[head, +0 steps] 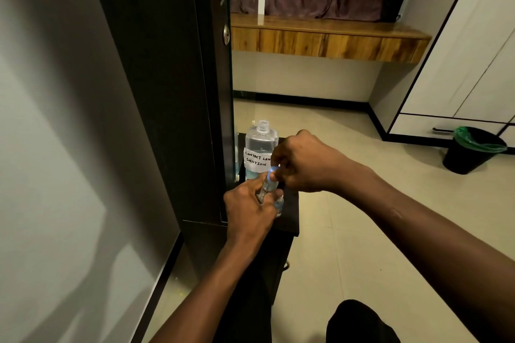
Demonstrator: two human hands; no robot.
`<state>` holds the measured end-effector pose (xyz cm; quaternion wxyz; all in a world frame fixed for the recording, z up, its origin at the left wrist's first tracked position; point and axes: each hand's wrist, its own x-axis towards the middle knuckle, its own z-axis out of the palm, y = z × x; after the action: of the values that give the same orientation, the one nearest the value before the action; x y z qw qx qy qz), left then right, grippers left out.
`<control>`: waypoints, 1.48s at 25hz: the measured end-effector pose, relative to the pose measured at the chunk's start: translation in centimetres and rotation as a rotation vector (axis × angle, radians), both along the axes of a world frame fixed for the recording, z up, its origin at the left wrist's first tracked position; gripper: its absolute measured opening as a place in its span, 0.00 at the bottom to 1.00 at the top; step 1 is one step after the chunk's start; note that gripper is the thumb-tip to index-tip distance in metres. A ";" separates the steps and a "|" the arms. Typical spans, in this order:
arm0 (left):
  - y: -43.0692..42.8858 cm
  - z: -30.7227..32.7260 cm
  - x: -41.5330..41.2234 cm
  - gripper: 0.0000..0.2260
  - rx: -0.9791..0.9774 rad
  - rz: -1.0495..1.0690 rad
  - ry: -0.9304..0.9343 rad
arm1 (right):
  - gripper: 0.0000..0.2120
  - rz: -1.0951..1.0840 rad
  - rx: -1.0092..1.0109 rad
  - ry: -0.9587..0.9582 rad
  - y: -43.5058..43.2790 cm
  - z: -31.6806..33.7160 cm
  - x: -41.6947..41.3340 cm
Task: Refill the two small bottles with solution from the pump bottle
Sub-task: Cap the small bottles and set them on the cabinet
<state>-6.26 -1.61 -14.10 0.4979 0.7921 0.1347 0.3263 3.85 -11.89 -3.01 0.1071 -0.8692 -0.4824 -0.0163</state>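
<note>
A clear large bottle [261, 145] with its pump off and neck open stands on a small dark table [289, 214]; a white label reads "contact lens solution". In front of it my left hand [248, 209] grips a small clear bottle [268, 186], tilted. My right hand [303, 161] pinches the bluish cap [271, 170] at that bottle's top. A second small bottle [279, 203] stands on the table just right of my left fingers, partly hidden. The pump itself is not visible.
A dark wardrobe door [178, 78] stands close on the left, touching the table's side. A black bin with a green liner [473, 149] sits on the tiled floor at right. A wooden shelf [328, 39] runs along the back wall.
</note>
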 end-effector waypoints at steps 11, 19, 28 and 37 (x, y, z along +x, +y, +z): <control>2.3 -2.5 1.3 0.12 -0.053 0.030 0.097 | 0.10 -0.019 0.013 0.088 3.9 -4.3 1.7; 2.3 -6.2 2.7 0.14 -0.061 0.031 0.237 | 0.15 -0.036 -0.120 0.136 5.3 -7.0 3.6; 2.4 -8.3 2.8 0.13 -0.060 0.061 0.244 | 0.17 0.000 -0.120 0.181 5.5 -7.5 3.9; -0.3 -7.2 -0.5 0.20 0.124 0.235 0.112 | 0.15 -0.111 -0.039 0.128 -1.3 -4.9 6.6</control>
<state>-6.73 -1.88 -21.25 0.3982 0.8171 0.2339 0.3451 10.50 -13.17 -7.90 0.1198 -0.8959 -0.4257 0.0425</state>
